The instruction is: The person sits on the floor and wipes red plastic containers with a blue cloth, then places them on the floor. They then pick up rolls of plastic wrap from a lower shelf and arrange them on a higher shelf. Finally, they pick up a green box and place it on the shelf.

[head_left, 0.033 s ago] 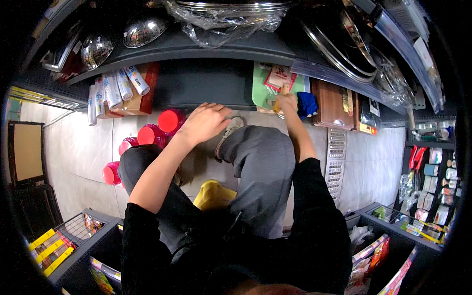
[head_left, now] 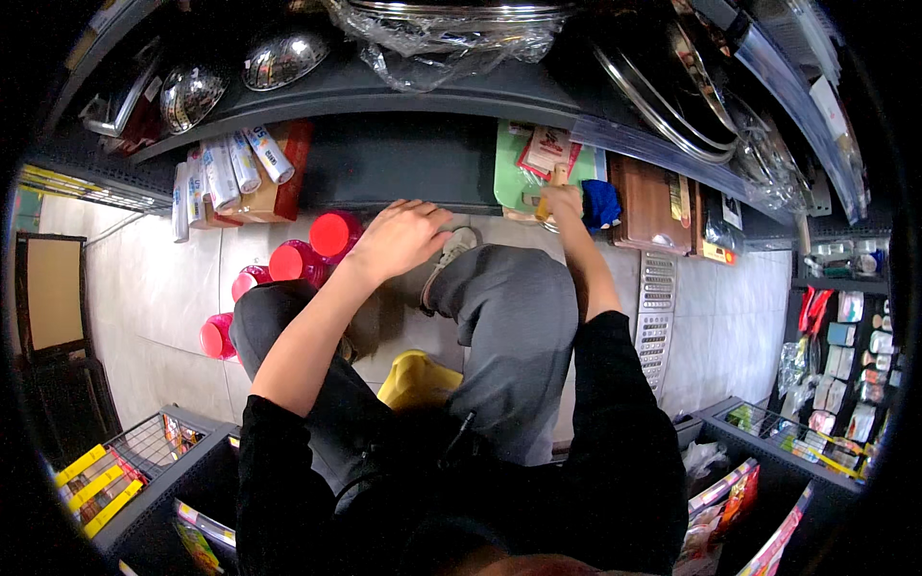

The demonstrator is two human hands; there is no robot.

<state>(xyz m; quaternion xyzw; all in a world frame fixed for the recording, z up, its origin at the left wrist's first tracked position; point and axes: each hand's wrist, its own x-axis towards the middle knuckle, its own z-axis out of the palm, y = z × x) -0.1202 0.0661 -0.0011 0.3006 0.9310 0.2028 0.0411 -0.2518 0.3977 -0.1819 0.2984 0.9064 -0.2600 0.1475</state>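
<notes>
My right hand (head_left: 565, 204) is closed around a light wooden handle (head_left: 560, 175) at the front edge of the bottom shelf. A bit of something shiny shows below the fingers; the tool's kind is unclear. Behind that hand lie a pale green board (head_left: 509, 168) and a red-and-white packet (head_left: 549, 147). A bundled blue item (head_left: 602, 204) sits just to its right. My left hand (head_left: 408, 235) is held palm down with fingers stretched out, nothing in it, in front of the dark bottom shelf (head_left: 394, 163).
Red-lidded jars (head_left: 293, 264) stand on the floor left of my left forearm. White rolls (head_left: 219, 175) and a brown carton (head_left: 279, 182) occupy the shelf's left; brown wooden boards (head_left: 642, 206) its right. Above juts a shelf with pot lids (head_left: 663, 106). A yellow stool (head_left: 420, 379) is beneath me.
</notes>
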